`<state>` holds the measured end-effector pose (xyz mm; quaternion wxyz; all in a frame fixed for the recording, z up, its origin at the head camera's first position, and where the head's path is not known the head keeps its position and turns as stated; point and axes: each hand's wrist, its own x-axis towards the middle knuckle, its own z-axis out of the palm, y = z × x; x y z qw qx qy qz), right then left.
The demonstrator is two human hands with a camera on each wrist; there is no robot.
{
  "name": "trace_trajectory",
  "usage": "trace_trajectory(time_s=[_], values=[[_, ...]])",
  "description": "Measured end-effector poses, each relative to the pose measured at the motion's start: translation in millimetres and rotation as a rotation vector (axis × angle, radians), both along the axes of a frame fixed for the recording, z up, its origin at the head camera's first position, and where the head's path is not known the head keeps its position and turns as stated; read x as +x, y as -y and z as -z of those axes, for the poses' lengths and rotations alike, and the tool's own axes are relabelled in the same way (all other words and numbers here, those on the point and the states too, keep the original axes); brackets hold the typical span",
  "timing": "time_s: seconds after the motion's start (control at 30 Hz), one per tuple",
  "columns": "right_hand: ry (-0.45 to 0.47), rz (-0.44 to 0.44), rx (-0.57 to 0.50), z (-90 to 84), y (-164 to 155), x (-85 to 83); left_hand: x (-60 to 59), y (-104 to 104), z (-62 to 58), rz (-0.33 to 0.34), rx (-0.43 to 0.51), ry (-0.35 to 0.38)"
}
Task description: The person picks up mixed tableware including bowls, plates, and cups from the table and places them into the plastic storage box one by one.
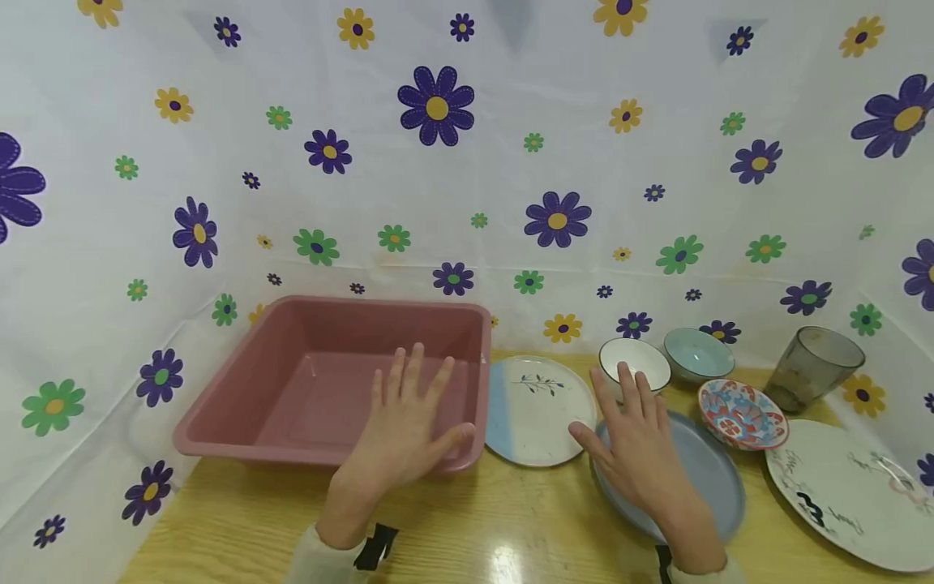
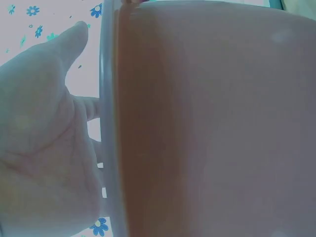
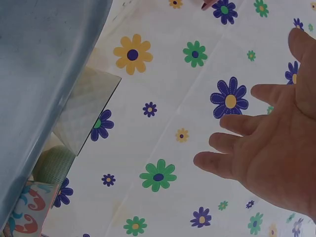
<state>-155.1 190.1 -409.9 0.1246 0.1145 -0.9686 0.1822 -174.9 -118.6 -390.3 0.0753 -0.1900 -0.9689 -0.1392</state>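
A wooden table [image 1: 241,527] with a pale yellow top stands inside a flower-printed white cloth backdrop [image 1: 438,162] that wraps round three sides, so everything sits in a closed-off nook. The largest thing on it is a pink rectangular plastic tub [image 1: 219,422], set at the left with its open top up and nothing visible inside. To its right the crockery is spread out singly, not stacked, so each piece can be reached on its own: a large white plate with dark markings [image 1: 854,495] at the far right edge, a round grey-blue plate [image 1: 718,478] near the front, a white plate with a blue band and a leaf sprig [image 1: 533,405] just beside the tub, a red-and-blue patterned bowl [image 1: 740,414], a smoky grey tumbler [image 1: 813,369], a pale teal bowl [image 1: 696,353] and a white bowl [image 1: 645,357] along the back. The left hand [image 1: 409,430] hovers over the tub's near right corner, fingers straight and spread, gripping nothing; the wrist view shows the palm just beside the rim. The right hand [image 1: 638,442] hangs over the grey-blue plate, fingers likewise outstretched and apart, holding nothing.
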Motion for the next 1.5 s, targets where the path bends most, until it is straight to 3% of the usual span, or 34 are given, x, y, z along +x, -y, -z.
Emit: trace_trajectory(time_s=[0.33,0.5,0.67,0.8,1.27,1.5], values=[[-0.084,0.029,-0.088,-2.4,-4,-1.2,1.9,-3,0.2,0.05,0.016,-0.065],[-0.038,0.056,-0.12,-2.7,-6,-0.5,3.1,-6,-0.6,0.081,0.034,-0.088],[0.05,0.092,-0.116,-3.1,-6,-1.4,3.6,-6,-1.2,0.113,0.071,-0.061],[0.122,0.116,-0.102,-2.9,-5,-2.1,4.1,-6,-1.7,0.133,0.087,-0.08],[0.101,0.107,-0.127,9.4,-11,-6.1,6.8,-7,-5.9,0.218,0.111,-0.233],[0.211,0.138,-0.097,8.4,-6,-8.1,8.7,-8,-5.8,0.222,0.119,-0.242]])
